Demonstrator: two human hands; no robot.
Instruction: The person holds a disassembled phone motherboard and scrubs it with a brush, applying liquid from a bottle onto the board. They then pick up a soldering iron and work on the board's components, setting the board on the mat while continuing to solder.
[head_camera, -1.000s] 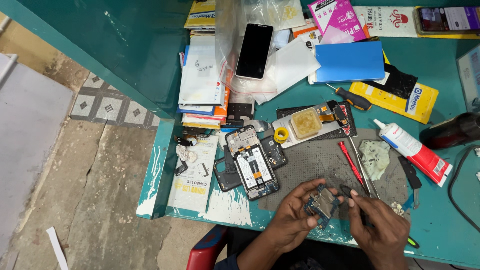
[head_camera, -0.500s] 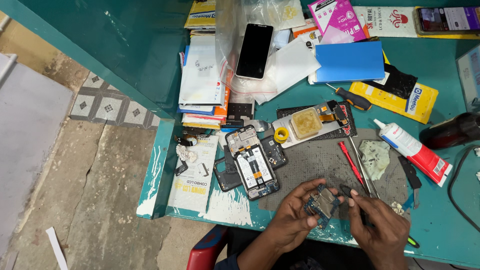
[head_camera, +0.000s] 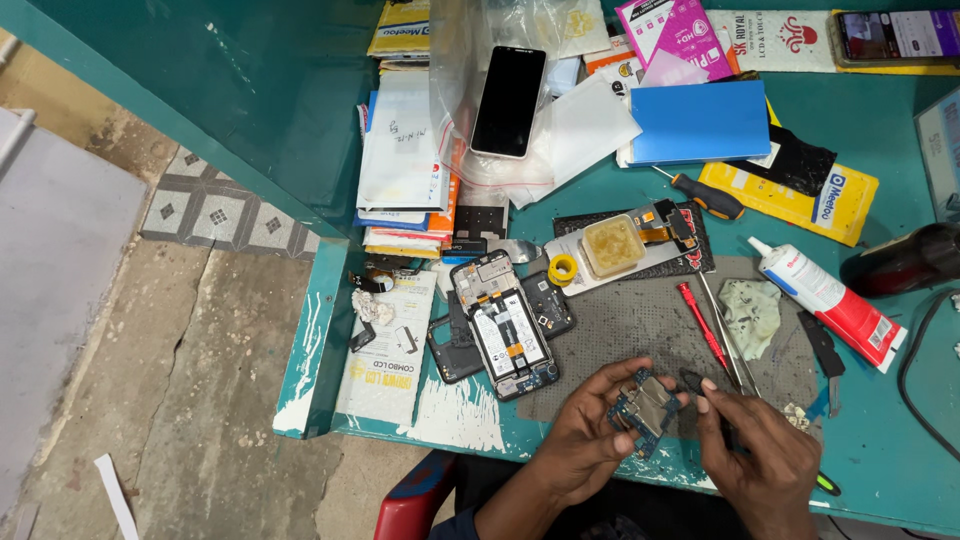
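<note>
— While you look down at the surface (head_camera: 880, 420), how do your hands sit?

— Both come up from the near edge, wrists low, palms turned inward toward each other. My left hand (head_camera: 590, 440) curls with the fingers bent, and its grip is pinching a small blue circuit board (head_camera: 643, 408) between thumb and fingertips. My right hand (head_camera: 760, 462) is folded into a loose fist just beside it, the grip pressed together around a thin dark tool (head_camera: 695, 381) whose tip points at the board.

— So where is the board relative to the two grips?

— It sits at the tips of my left fingers, held a little above the grey work mat (head_camera: 640, 330), tilted, with its metal shields facing up. The tool's tip lies just to the right of it; whether it touches the board I cannot tell.

— What lies around?

— Just beyond my left hand is an opened phone (head_camera: 503, 325), back off, battery and insides showing, resting on a dark back cover (head_camera: 458, 352). Beyond my right hand a red screwdriver (head_camera: 702, 322) and a crumpled greenish cloth (head_camera: 752, 312) lie on the mat. Farther right a white tube with a red end (head_camera: 825, 300) lies at a slant. A yellowish tub of paste (head_camera: 612, 245) sits near a small yellow tape roll (head_camera: 564, 269). At the far side a black phone (head_camera: 509, 100) rests face up on clear plastic bags, next to a stack of flat packets (head_camera: 405, 170).
</note>
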